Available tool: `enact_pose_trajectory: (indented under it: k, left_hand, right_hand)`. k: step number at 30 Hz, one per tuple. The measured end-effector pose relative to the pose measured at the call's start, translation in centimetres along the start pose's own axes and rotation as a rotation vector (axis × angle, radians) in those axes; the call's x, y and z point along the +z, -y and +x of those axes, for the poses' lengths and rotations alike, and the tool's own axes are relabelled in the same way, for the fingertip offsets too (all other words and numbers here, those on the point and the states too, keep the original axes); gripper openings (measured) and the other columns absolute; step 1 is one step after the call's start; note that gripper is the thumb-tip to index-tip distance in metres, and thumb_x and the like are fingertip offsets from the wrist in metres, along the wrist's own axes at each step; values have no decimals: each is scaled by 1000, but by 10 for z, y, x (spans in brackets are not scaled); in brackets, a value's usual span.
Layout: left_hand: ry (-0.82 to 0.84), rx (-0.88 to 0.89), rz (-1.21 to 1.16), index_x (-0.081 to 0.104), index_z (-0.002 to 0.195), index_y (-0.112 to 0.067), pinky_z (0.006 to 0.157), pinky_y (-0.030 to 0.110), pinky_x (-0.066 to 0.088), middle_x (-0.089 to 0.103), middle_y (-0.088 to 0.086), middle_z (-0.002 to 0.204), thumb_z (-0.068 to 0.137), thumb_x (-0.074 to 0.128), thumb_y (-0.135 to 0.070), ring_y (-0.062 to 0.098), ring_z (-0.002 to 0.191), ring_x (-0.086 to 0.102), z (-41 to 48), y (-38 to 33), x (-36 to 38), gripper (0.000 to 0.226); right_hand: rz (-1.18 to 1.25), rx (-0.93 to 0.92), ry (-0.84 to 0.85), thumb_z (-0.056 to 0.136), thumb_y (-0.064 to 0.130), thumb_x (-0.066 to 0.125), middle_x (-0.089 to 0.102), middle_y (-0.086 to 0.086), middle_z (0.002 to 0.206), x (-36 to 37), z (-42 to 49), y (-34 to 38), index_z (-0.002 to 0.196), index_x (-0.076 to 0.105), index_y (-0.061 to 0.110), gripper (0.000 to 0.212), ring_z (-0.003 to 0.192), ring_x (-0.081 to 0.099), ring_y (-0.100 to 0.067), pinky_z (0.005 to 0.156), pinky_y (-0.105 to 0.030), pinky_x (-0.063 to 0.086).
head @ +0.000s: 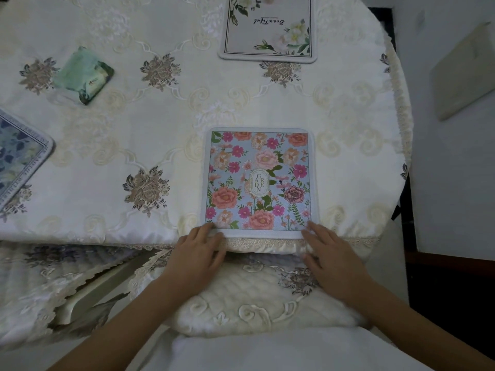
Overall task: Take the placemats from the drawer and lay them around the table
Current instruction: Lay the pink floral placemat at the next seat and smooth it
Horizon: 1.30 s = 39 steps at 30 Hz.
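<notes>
Blue mat (pixel 18 156) cut off at left, white mat (pixel 267 28) at top, flowered mat (pixel 261 180) flat by table (pixel 134 124) edge, left hand (pixel 198 253) and right hand (pixel 332 255) apart, straight fingers (pixel 206 232) touching its near corners

Pink-flowered placemat (pixel 261 180), near edge: the gold oval at its centre reads "GARDEN" in stacked letters.
Far white-flowered placemat (pixel 267 30): script "Beautiful", upside down from this side.
Blue placemat (pixel 21 156), left: border lettering, not legible.
Green tissue packet (pixel 84 74): small label, too blurred to read.

Satiny embroidered cloth tablecloth (pixel 134 124); matt, finely textured floral placemat (pixel 261 180); glossy plastic tissue packet (pixel 84 74).
</notes>
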State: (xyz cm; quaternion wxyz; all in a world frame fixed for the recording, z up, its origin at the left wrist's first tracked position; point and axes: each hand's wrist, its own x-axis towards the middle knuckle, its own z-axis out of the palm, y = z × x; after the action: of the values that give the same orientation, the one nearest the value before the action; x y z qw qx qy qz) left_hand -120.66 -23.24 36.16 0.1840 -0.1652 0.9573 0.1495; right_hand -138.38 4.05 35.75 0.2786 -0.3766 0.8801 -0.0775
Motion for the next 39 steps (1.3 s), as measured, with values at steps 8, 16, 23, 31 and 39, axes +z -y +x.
enact_pose_trajectory:
  k: [8,16,23,31,39]
  left_hand:
    - [-21,-51,-6,48,143,-19,105,45,41,38,8,155,93,23,-51,27,138,40,15,11,-3,64]
    - [-114,-80,-47,45,145,-12,107,50,39,38,17,154,97,27,-53,35,139,37,80,24,-20,65]
    - [-172,-88,-36,40,148,-12,111,51,34,34,19,155,103,35,-44,36,142,32,158,34,-50,55]
    - [-179,-80,-37,38,151,-15,117,52,27,30,14,159,103,37,-44,36,146,23,204,35,-63,56]
    - [-149,124,3,34,153,-18,119,49,22,30,9,161,104,29,-45,29,148,23,225,-4,-58,56]
  right_hand:
    - [-5,2,-14,101,42,40,10,-2,165,0,22,-8,157,16,18,65,152,8,-18,123,-40,16]
    - [-3,31,-112,102,38,42,18,-7,164,-20,82,-15,155,24,15,61,150,16,-23,122,-44,18]
    - [21,77,-184,102,38,41,19,-9,163,-54,163,-17,155,24,14,60,150,16,-28,122,-46,18]
    - [-3,47,-235,101,32,40,23,-14,161,-73,216,0,150,34,10,53,149,17,-31,122,-49,15]
    - [-55,-140,-118,102,36,37,16,-3,164,-61,242,47,155,23,16,59,152,8,-22,123,-45,10]
